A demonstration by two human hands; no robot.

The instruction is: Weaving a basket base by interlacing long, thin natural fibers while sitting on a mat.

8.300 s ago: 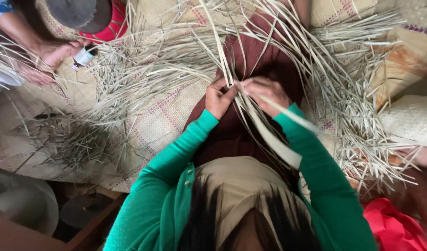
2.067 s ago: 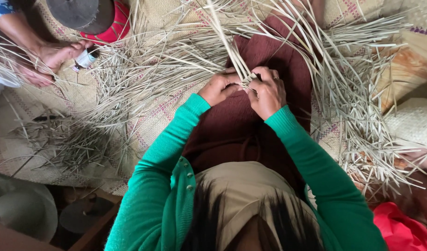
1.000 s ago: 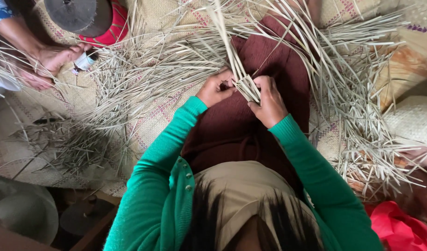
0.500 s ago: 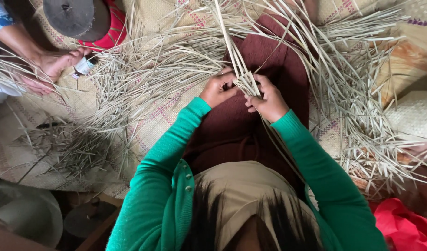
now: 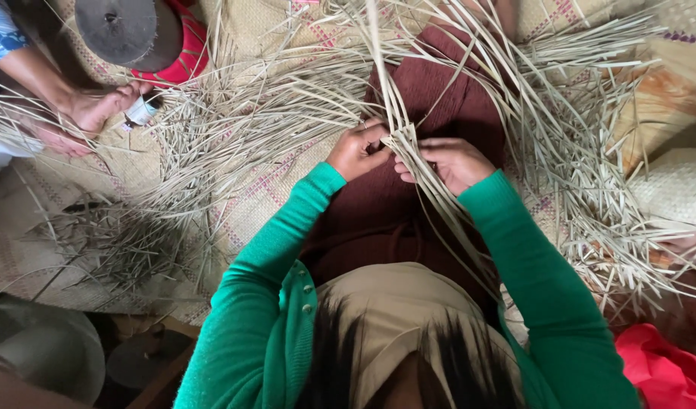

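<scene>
Right now both hands meet over the person's lap, on a bundle of pale dried reed strips (image 5: 399, 144) that crosses a dark maroon skirt (image 5: 439, 98). The left hand (image 5: 357, 148) has its fingers (image 5: 374, 129) curled in tight, pinching the strips where they cross, thumb pressed against the bundle. The right hand (image 5: 448, 161) lies just beside it, fingers held close together and bent, the tips gripping the same strips from the other side; the two hands almost touch at the crossing. One long strip rises from the pinch toward the top of the view, and others run down past the right wrist. Both arms wear bright green knitted sleeves (image 5: 276, 250).

Loose pale strips fan out over a woven straw mat with faint pink lines (image 5: 265, 197), which lies under everything. At the upper left another person's bare hand (image 5: 98, 106) rests on the mat near a small white bottle (image 5: 141, 111).

Compared with half a second ago, the right hand has slid a little lower and flattened along the bundle, while the left hand stays clamped at the same crossing. Eight seconds back, the right hand was drawing a single wide strip out to the side.
</scene>
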